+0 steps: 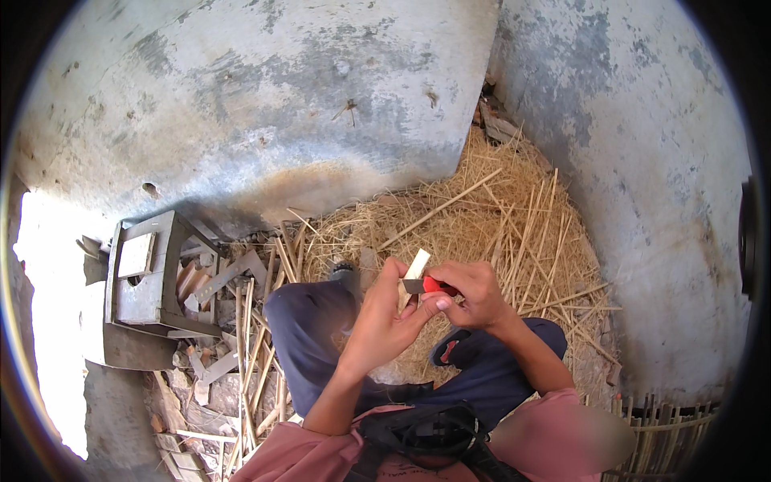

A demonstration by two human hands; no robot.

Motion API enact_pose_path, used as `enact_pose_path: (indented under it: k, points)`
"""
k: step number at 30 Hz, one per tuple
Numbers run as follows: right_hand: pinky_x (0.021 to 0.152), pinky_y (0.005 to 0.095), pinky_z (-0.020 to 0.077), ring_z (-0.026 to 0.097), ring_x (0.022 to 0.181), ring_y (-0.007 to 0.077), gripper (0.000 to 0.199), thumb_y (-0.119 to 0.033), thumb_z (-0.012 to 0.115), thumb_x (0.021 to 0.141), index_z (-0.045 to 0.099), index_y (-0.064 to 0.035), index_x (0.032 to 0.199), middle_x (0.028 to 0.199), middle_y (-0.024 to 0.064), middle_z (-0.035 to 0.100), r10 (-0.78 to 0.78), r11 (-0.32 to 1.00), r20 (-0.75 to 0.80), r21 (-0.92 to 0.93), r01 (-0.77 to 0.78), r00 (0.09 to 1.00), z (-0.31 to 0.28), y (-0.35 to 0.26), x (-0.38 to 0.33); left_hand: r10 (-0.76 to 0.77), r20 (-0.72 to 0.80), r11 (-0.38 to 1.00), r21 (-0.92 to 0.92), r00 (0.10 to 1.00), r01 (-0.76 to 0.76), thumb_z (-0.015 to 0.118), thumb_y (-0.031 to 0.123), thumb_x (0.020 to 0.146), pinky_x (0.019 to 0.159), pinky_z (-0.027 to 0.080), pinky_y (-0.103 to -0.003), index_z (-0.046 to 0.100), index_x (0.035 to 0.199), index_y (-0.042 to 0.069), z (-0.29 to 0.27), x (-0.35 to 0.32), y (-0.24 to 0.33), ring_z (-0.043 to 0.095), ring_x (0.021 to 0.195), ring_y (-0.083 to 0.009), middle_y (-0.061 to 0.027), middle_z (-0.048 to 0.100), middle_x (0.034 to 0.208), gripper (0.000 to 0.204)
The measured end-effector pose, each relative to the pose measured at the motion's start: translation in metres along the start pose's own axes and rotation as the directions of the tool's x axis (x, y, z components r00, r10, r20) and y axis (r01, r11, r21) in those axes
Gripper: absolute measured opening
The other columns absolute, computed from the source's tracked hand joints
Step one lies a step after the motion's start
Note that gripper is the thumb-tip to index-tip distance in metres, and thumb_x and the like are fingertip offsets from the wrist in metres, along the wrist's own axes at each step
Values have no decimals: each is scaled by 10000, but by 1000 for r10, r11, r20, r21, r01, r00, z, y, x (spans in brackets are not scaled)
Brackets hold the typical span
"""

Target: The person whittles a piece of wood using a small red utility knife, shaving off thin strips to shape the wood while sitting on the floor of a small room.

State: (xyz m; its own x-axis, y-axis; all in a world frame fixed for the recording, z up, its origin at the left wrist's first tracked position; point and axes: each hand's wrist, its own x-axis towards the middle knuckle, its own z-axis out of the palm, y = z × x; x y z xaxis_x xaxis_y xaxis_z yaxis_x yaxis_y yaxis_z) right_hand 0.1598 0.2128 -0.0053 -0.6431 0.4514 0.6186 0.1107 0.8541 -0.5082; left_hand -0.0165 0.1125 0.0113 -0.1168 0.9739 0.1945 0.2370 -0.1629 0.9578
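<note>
In front of my body, both hands are close together. My left hand [387, 323] is closed, with its fingers pinching a short, pale strip of split wood or bamboo [417, 263] that points up and slightly right. My right hand [475, 294] grips a knife by its red and black handle [431, 284]. The knife's dark grey blade [413, 286] lies across the strip, against it. My left thumb reaches toward the handle beside my right thumb. The strip's lower part is mostly hidden behind the blade and fingers.
Straw shavings [450, 215] cover the floor ahead, with long thin sticks [533, 226] on them at right. More sticks [250, 353] and rubble [210, 371] lie at left, beside an overturned wooden stool [148, 269]. My bent knees flank the hands; peeling walls [281, 96] stand behind.
</note>
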Motion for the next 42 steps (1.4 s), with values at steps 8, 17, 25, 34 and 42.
enact_pose_path:
  k: [8, 17, 25, 34, 42]
  points:
    - [551, 370, 543, 707, 657, 288, 287, -286, 747, 928, 710, -39, 1070, 855, 104, 715, -29, 990, -53, -139, 22, 998, 3, -6, 0, -23, 59, 986, -162, 998, 32, 792, 250, 983, 662, 406, -250, 673, 1094, 6, 1, 3, 1, 458, 751, -48, 35, 587, 806, 293]
    - [595, 319, 522, 681, 659, 190, 236, -227, 733, 973, 710, -6, 1051, 840, 90, 717, 233, 953, -326, -111, -282, 916, -12, 4, 13, -106, -4, 992, -65, 994, 105, 751, 301, 1013, 620, 386, -262, 653, 1044, 7, 5, 4, 7, 434, 705, -60, 36, 507, 725, 312]
    - [563, 278, 425, 520, 606, 111, 216, -217, 739, 978, 687, -14, 1027, 748, 29, 589, 249, 966, -90, 92, -241, 964, -35, 14, 4, -110, 16, 991, -77, 994, 111, 778, 257, 992, 622, 372, -237, 579, 965, 36, 2, 0, 0, 421, 706, -38, 60, 473, 731, 298]
    - [569, 341, 528, 695, 648, 251, 252, -245, 788, 921, 730, -37, 1051, 815, 97, 703, 83, 993, 41, 76, -85, 996, -14, 6, 6, 51, -160, 992, 121, 986, -32, 782, 225, 987, 556, 429, -279, 582, 943, -18, 12, -3, 7, 478, 627, -65, -56, 623, 689, 318]
    - [534, 360, 500, 669, 615, 269, 292, -235, 822, 850, 734, -43, 1052, 795, 87, 686, 66, 998, -57, 11, -65, 996, -8, 4, 4, 20, -161, 991, 132, 987, 1, 880, 298, 891, 519, 410, -266, 637, 986, -16, 12, -1, 20, 462, 569, -55, -17, 564, 634, 408]
